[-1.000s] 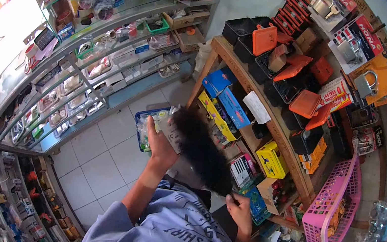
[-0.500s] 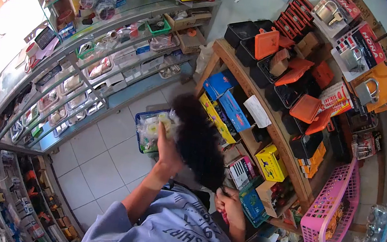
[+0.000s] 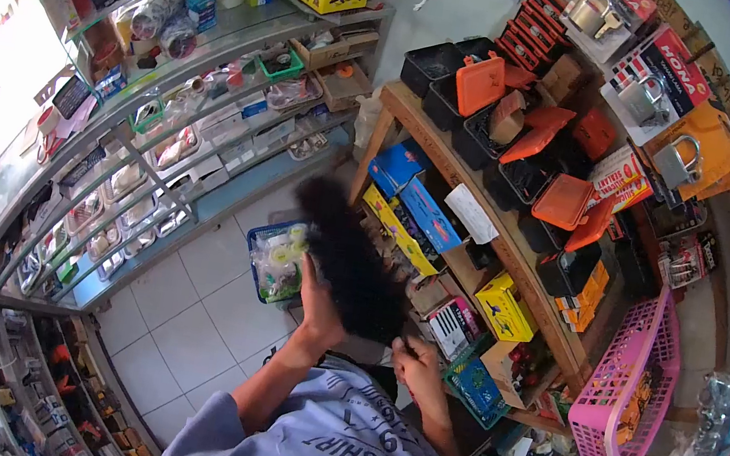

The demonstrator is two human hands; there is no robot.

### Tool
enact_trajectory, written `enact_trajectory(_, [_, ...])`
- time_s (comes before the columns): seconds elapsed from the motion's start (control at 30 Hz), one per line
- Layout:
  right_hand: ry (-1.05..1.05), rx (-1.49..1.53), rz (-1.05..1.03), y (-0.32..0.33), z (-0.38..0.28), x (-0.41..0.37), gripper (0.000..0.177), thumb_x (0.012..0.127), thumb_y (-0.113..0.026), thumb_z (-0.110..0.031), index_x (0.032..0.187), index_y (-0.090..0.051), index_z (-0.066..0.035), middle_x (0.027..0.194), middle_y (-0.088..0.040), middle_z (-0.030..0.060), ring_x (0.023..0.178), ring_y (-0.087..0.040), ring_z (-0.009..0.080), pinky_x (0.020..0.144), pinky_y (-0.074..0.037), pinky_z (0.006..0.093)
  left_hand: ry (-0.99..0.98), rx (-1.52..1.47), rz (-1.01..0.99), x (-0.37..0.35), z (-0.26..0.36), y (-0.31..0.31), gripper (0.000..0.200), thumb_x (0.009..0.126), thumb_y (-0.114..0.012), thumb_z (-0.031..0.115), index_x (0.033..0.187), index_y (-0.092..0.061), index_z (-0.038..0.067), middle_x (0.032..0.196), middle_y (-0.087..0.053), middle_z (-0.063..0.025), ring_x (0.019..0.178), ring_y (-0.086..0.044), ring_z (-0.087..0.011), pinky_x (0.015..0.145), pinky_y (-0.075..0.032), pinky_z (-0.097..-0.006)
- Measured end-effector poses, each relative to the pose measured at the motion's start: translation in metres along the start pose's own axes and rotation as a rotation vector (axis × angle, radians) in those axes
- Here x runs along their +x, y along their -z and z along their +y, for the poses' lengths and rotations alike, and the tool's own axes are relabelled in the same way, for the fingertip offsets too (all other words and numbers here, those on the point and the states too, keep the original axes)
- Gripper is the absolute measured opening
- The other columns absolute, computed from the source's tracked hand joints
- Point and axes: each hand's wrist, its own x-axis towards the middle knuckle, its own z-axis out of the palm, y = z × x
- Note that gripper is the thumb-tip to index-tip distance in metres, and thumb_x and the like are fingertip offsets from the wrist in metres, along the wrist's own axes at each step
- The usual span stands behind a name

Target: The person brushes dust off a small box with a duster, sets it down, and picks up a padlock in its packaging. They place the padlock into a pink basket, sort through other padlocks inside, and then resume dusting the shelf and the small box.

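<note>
A black fluffy duster (image 3: 354,269) stretches diagonally in front of the body. Its lower right end, at the handle, is in my right hand (image 3: 421,369), with the fingers wrapped round it. My left hand (image 3: 318,306) is against the left side of the fluffy part; the thumb shows, and the other fingers are hidden behind the duster. Just beyond my left hand is a blue basket (image 3: 262,236) with clear plastic packets (image 3: 280,262) in it.
Glass shelves with metal rails (image 3: 157,164) curve along the left. A wooden shelf (image 3: 486,237) on the right bears black bins (image 3: 432,63) with orange lids and boxes. A pink basket (image 3: 587,417) stands at the lower right.
The duster and both hands have shifted slightly left in the view. More of the blue basket and its packets shows beside my left hand. The camera view has shifted a little.
</note>
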Motion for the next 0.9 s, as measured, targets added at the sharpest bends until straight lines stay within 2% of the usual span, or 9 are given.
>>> enact_trajectory(0.1, [0.097, -0.162, 0.056, -0.01, -0.005, 0.0, 0.031, 0.096, -0.058, -0.02, 0.068, -0.052, -0.006, 0.057, -0.043, -0.0048, 0.052, -0.038, 0.0059, 0.048, -0.029, 0.0267, 0.003, 0.015, 0.178, 0.011, 0.003, 0.02, 0.076, 0.092, -0.034, 0.068, 0.14, -0.044, 0.008, 0.136, -0.052, -0.0135, 0.124, -0.051, -0.0348, 0.107, -0.037, -0.0503])
enact_trajectory(0.23, [0.087, -0.225, -0.014, 0.0, 0.007, 0.001, 0.032, 0.095, -0.058, -0.02, 0.072, -0.053, 0.0, 0.059, -0.045, -0.0006, 0.058, -0.04, 0.0088, 0.053, -0.035, 0.0306, -0.092, 0.246, -0.273, 0.008, 0.003, -0.002, 0.081, 0.091, -0.032, 0.072, 0.14, -0.043, 0.008, 0.135, -0.052, -0.0126, 0.122, -0.052, -0.0338, 0.103, -0.042, -0.0483])
enact_trajectory(0.33, [0.188, -0.226, 0.134, 0.002, 0.014, 0.001, 0.034, 0.095, -0.06, -0.023, 0.074, -0.054, 0.003, 0.061, -0.048, 0.0013, 0.062, -0.042, 0.0094, 0.056, -0.037, 0.0317, -0.114, 0.194, 0.352, 0.027, 0.017, 0.009, 0.082, 0.09, -0.036, 0.07, 0.139, -0.043, 0.003, 0.134, -0.053, -0.0137, 0.116, -0.055, -0.0349, 0.097, -0.044, -0.0484])
enact_trajectory(0.37, [0.192, -0.215, 0.164, 0.004, 0.014, -0.003, 0.034, 0.095, -0.06, -0.023, 0.074, -0.054, 0.003, 0.061, -0.048, 0.0013, 0.062, -0.042, 0.0094, 0.056, -0.037, 0.0317, -0.088, 0.204, 0.336, 0.031, 0.022, 0.014, 0.082, 0.09, -0.036, 0.07, 0.139, -0.043, 0.003, 0.134, -0.053, -0.0137, 0.116, -0.055, -0.0349, 0.097, -0.044, -0.0484])
enact_trajectory(0.43, [0.147, -0.266, -0.071, 0.007, 0.015, -0.011, 0.033, 0.095, -0.06, -0.024, 0.077, -0.056, 0.003, 0.062, -0.047, 0.0024, 0.063, -0.041, 0.0088, 0.058, -0.037, 0.0313, -0.006, 0.161, -0.266, 0.04, 0.028, 0.021, 0.081, 0.092, -0.033, 0.069, 0.14, -0.043, 0.005, 0.134, -0.054, -0.013, 0.118, -0.053, -0.0347, 0.1, -0.042, -0.0473])
enact_trajectory(0.57, [0.157, -0.213, 0.126, 0.011, 0.028, -0.025, 0.031, 0.096, -0.059, -0.023, 0.079, -0.056, 0.003, 0.062, -0.047, 0.0049, 0.063, -0.041, 0.01, 0.058, -0.038, 0.0329, -0.1, 0.093, 0.107, 0.043, 0.039, 0.0, 0.086, 0.091, -0.03, 0.071, 0.142, -0.039, 0.002, 0.143, -0.045, -0.0117, 0.125, -0.046, -0.0372, 0.105, -0.036, -0.053])
enact_trajectory(0.67, [0.143, -0.321, -0.028, 0.027, 0.034, -0.037, 0.034, 0.097, -0.058, -0.028, 0.084, -0.059, 0.003, 0.065, -0.052, 0.0079, 0.063, -0.046, 0.0128, 0.06, -0.04, 0.0338, -0.028, 0.171, -0.142, 0.053, 0.051, 0.032, 0.088, 0.09, -0.029, 0.073, 0.145, -0.036, 0.004, 0.15, -0.037, -0.0111, 0.13, -0.041, -0.0355, 0.108, -0.031, -0.054])
enact_trajectory(0.77, [0.146, -0.344, 0.046, 0.03, 0.058, -0.044, 0.037, 0.097, -0.057, -0.034, 0.097, -0.065, 0.002, 0.076, -0.064, 0.0131, 0.07, -0.057, 0.0159, 0.069, -0.047, 0.0356, -0.08, 0.139, 0.09, 0.057, 0.048, 0.023, 0.092, 0.087, -0.032, 0.076, 0.148, -0.032, 0.007, 0.151, -0.036, -0.0112, 0.132, -0.038, -0.0346, 0.11, -0.026, -0.0547])
enact_trajectory(0.9, [0.097, -0.349, -0.108, 0.042, 0.041, -0.066, 0.037, 0.097, -0.057, -0.035, 0.097, -0.065, 0.001, 0.079, -0.065, 0.0141, 0.075, -0.058, 0.016, 0.071, -0.048, 0.0346, 0.013, 0.155, -0.105, 0.055, 0.046, 0.026, 0.088, 0.089, -0.028, 0.075, 0.142, -0.041, 0.006, 0.139, -0.05, -0.0109, 0.127, -0.044, -0.0345, 0.106, -0.033, -0.0525])
